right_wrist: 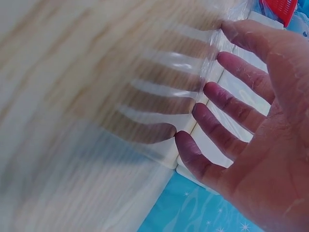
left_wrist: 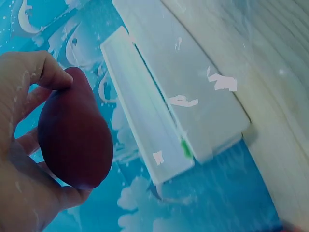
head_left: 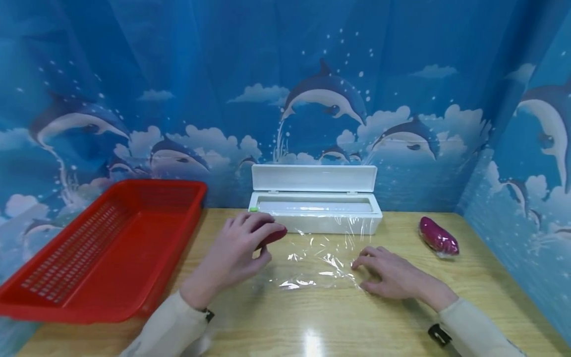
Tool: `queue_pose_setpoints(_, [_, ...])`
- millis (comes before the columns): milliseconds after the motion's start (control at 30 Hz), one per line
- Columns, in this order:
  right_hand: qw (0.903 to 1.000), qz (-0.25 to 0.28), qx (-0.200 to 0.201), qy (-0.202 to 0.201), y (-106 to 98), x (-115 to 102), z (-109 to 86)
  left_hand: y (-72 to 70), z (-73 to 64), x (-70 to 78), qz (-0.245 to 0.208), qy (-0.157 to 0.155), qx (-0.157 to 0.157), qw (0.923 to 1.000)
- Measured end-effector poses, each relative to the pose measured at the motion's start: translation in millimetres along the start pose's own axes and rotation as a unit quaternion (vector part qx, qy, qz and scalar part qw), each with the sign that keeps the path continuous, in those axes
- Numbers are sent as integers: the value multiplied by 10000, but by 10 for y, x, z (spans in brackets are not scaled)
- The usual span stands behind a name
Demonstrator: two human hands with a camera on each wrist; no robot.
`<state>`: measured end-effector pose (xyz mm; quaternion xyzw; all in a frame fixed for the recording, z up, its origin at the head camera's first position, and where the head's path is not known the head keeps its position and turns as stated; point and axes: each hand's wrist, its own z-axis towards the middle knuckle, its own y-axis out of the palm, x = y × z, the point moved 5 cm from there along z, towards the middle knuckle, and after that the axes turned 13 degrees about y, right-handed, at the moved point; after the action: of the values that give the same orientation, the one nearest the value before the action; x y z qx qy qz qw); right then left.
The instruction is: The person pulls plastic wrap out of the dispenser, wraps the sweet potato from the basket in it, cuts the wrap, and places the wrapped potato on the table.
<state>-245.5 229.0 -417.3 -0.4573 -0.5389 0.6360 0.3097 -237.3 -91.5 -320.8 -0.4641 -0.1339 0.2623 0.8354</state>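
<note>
My left hand [head_left: 236,248] holds a smooth, dark purple-red sweet potato [head_left: 273,234] just in front of the cling film box, above the table. In the left wrist view the sweet potato [left_wrist: 77,137] sits between the thumb and the fingers, tapering towards one end. A sheet of clear cling film [head_left: 308,263] runs from the white cling film box [head_left: 330,222] forward over the table, wrinkled and shiny. At the sheet's right side rests my right hand [head_left: 394,274]. Its fingers are spread and slightly bent, with the fingertips [right_wrist: 186,140] touching the film's edge.
The box's lid [head_left: 314,178] stands raised at the back, with the film roll inside. A red plastic basket [head_left: 169,258] stands on the left. Far right lies another purple-red sweet potato [head_left: 438,237], wrapped in film. A blue dolphin-printed curtain [head_left: 223,74] encloses the table.
</note>
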Motion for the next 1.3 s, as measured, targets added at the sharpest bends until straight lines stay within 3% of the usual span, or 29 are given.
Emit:
queue_pose_setpoints(167, [10000, 18, -39, 17, -14, 4, -1, 196, 118, 87, -197, 97, -211, 9995])
queue_pose_setpoints(333, [9999, 68, -99, 51, -26, -3, -9, 457, 202, 165, -469, 183, -616, 9968])
queue_pose_setpoints(567, [9995, 144, -224, 160, -31, -19, -16, 723, 329, 220, -691, 65, -1164, 9908])
queue_pose_setpoints(1100, [9997, 104, -197, 105, -17, -8, -15, 1186, 593, 402, -1041, 321, -1877, 9762])
queue_pose_setpoints(1300, [9996, 149, -216, 96, -13, -19, -11, 1319, 580, 376, -1180, 283, -2294, 9657])
